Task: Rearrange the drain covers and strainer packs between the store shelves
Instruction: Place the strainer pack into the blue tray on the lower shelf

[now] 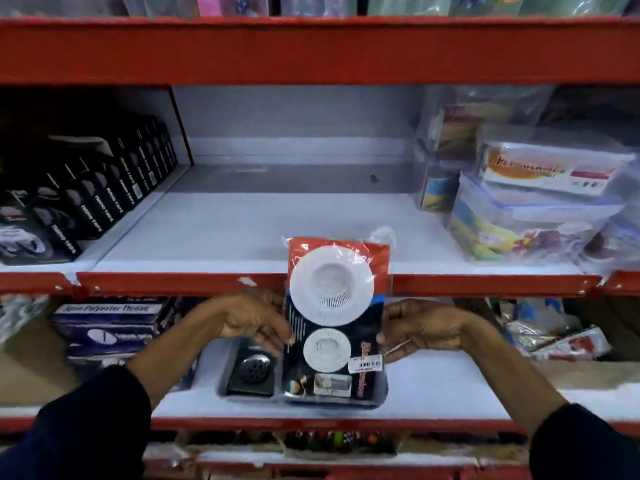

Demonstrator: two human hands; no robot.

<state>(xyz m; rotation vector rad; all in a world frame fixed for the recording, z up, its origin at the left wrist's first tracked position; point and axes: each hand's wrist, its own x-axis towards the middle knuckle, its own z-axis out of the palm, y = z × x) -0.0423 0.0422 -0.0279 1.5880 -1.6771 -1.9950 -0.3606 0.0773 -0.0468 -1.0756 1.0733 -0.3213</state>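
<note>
A strainer pack (334,317) with a large and a small white strainer on a red and dark card stands upright in front of the shelves. My left hand (254,318) grips its left edge and my right hand (420,329) grips its right edge. Its top reaches above the red lip of the middle shelf (242,230). Behind and left of the pack, a metal drain cover (252,372) lies in a dark box on the lower shelf (450,386).
Black tape boxes (104,195) fill the middle shelf's left section. Clear plastic containers (533,206) are stacked at its right. Thread boxes (107,323) sit on the lower shelf at left, and packets (561,337) at right. A red upper shelf edge (311,50) runs overhead.
</note>
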